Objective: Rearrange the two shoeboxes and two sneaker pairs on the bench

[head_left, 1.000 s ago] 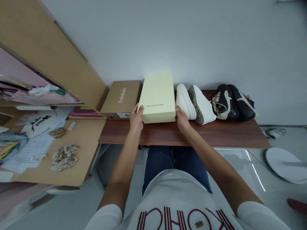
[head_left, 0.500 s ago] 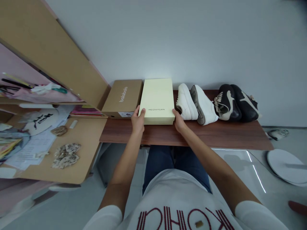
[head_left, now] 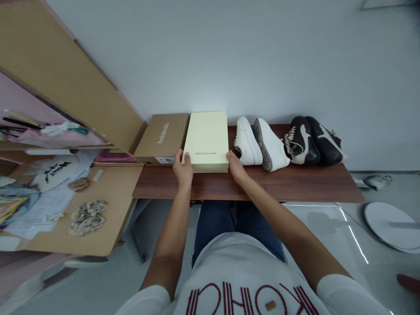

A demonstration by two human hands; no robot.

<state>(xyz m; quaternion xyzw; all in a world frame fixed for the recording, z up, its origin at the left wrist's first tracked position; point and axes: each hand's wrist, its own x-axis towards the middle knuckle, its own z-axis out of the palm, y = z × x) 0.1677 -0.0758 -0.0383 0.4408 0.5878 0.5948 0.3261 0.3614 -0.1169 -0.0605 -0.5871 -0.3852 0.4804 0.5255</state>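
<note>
A pale yellow shoe box [head_left: 207, 135] marked MEIZHIYUAN lies on a dark wooden bench [head_left: 210, 188], close against the wall. My left hand [head_left: 183, 169] grips its near left corner, thumb on the lid. On the near right corner, my right hand [head_left: 235, 166] presses with its fingers along the side. Just left of the yellow box sits a brown shoe box [head_left: 164, 138] marked balabala, nearly touching it. Right of my right hand is a pair of white shoes [head_left: 271, 146], one tipped so that its grey sole shows.
Black-and-white sneakers [head_left: 311, 142] stand farther right on the bench. At the left is a desk [head_left: 121, 192] with papers, a white cap [head_left: 55, 173] and a patterned scrunchie [head_left: 88, 217]. A round white base [head_left: 390, 225] and another shoe [head_left: 377, 181] are on the floor at right.
The view has shifted slightly, so the bench and its contents appear farther left. Both hands stay on the yellow box, which sits at most slightly closer to the brown one.
</note>
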